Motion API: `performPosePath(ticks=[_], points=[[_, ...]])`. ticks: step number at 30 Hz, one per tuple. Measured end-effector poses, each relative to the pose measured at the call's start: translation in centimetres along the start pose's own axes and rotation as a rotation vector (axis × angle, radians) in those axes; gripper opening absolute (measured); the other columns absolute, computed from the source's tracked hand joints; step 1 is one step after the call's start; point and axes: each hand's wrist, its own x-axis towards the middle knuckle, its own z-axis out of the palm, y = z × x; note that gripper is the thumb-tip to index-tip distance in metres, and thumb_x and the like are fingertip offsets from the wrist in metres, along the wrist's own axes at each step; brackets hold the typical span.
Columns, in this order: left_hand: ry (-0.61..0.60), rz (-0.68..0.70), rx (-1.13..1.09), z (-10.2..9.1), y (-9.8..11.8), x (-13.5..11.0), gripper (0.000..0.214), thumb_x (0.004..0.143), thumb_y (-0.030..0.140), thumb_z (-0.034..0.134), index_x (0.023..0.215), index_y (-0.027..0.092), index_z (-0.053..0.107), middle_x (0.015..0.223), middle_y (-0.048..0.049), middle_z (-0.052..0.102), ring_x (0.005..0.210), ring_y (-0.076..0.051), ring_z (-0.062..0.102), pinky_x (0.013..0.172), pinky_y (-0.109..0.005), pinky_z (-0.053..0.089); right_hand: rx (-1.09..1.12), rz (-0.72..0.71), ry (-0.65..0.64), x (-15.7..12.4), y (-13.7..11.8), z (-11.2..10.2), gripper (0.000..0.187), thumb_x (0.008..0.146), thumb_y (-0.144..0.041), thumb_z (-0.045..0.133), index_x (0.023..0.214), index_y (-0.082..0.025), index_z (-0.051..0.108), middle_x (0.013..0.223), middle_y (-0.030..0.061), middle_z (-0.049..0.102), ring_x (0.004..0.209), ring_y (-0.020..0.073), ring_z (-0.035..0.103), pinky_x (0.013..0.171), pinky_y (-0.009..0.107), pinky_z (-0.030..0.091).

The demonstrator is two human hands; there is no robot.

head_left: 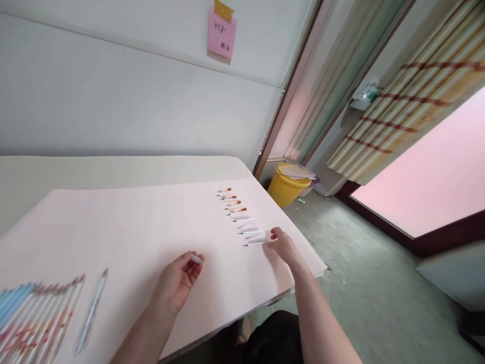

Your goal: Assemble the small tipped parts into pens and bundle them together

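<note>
My left hand (pixel 178 280) hovers over the pink sheet (pixel 144 227), fingers curled, pinching a small white pen cap (pixel 196 259). My right hand (pixel 282 245) reaches to the right side of the sheet and its fingertips pinch the end of the nearest white pen part (pixel 256 242). That part closes a column of several short pen parts (pixel 237 212), the far ones orange-tipped, the near ones white.
A row of several pastel pens (pixel 34 316) lies at the sheet's near left, with one separate pen (pixel 92 309) beside it. The table edge runs close by my right arm. A yellow bucket (pixel 288 187) stands on the floor beyond. A pink note (pixel 222 33) hangs on the wall.
</note>
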Motion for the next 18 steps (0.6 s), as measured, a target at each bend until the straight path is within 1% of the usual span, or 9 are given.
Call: performPosePath(ticks=[2, 5, 8, 12, 14, 16, 18], points=[[0.0, -0.007, 0.003, -0.1, -0.1, 0.0, 0.004, 0.079, 0.008, 0.055, 0.079, 0.008, 0.059, 0.08, -0.0124, 0.063, 0.075, -0.018, 0.066, 0.058, -0.024, 0.057, -0.023, -0.006, -0.015, 0.0, -0.4, 0.8, 0.037, 0.073, -0.015, 0.052, 0.109, -0.018, 0.047, 0.102, 0.0049, 0.061, 0.077, 0.0126, 0.058, 0.059, 0.019, 0.034], [0.003, -0.012, 0.0, -0.2, -0.1, 0.0, 0.003, 0.079, 0.008, 0.055, 0.079, 0.008, 0.058, 0.081, -0.0127, 0.063, 0.074, -0.018, 0.066, 0.057, -0.024, 0.057, -0.089, 0.002, -0.043, -0.1, -1.2, 1.4, 0.032, 0.073, -0.013, 0.051, 0.104, -0.017, 0.049, 0.096, 0.0067, 0.062, 0.079, 0.0152, 0.058, 0.06, 0.021, 0.033], [0.006, -0.009, -0.004, -0.2, 0.0, -0.1, 0.003, 0.079, 0.007, 0.055, 0.079, 0.008, 0.058, 0.081, -0.0124, 0.063, 0.074, -0.017, 0.065, 0.057, -0.024, 0.056, -0.168, 0.027, -0.08, -0.5, -1.5, 1.3, 0.028, 0.074, -0.015, 0.05, 0.101, -0.016, 0.051, 0.091, 0.0089, 0.064, 0.08, 0.018, 0.059, 0.059, 0.023, 0.034], [0.005, -0.004, -0.01, -0.2, 0.0, -0.2, 0.003, 0.078, 0.007, 0.056, 0.08, 0.009, 0.057, 0.08, -0.011, 0.062, 0.073, -0.017, 0.065, 0.057, -0.024, 0.056, -0.267, 0.031, -0.136, -1.4, -1.6, 1.1, 0.023, 0.073, -0.017, 0.051, 0.094, -0.018, 0.057, 0.091, 0.0092, 0.065, 0.079, 0.0202, 0.061, 0.059, 0.025, 0.036], [0.01, -0.003, -0.017, -0.3, 0.0, -0.1, 0.002, 0.078, 0.007, 0.056, 0.079, 0.008, 0.057, 0.08, -0.0106, 0.062, 0.072, -0.016, 0.065, 0.057, -0.023, 0.056, -0.305, 0.002, -0.157, -1.9, -2.0, 1.1, 0.018, 0.074, -0.015, 0.049, 0.088, -0.018, 0.06, 0.09, 0.0094, 0.066, 0.079, 0.021, 0.062, 0.061, 0.026, 0.037], [0.019, -0.001, -0.03, -0.4, -0.1, 0.0, 0.002, 0.078, 0.007, 0.056, 0.079, 0.008, 0.056, 0.079, -0.0105, 0.062, 0.072, -0.016, 0.065, 0.057, -0.023, 0.056, -0.334, -0.057, -0.169, -2.7, -2.9, 1.4, 0.018, 0.076, -0.013, 0.046, 0.082, -0.018, 0.061, 0.088, 0.0094, 0.066, 0.081, 0.0215, 0.062, 0.062, 0.027, 0.038], [0.038, 0.001, -0.046, -0.4, -0.1, 0.0, 0.002, 0.079, 0.007, 0.055, 0.078, 0.009, 0.056, 0.078, -0.0104, 0.062, 0.071, -0.016, 0.065, 0.056, -0.024, 0.056, -0.351, -0.14, -0.173, -3.5, -4.2, 1.9, 0.02, 0.077, -0.012, 0.043, 0.083, -0.019, 0.061, 0.089, 0.0087, 0.066, 0.084, 0.0212, 0.062, 0.065, 0.027, 0.038]])
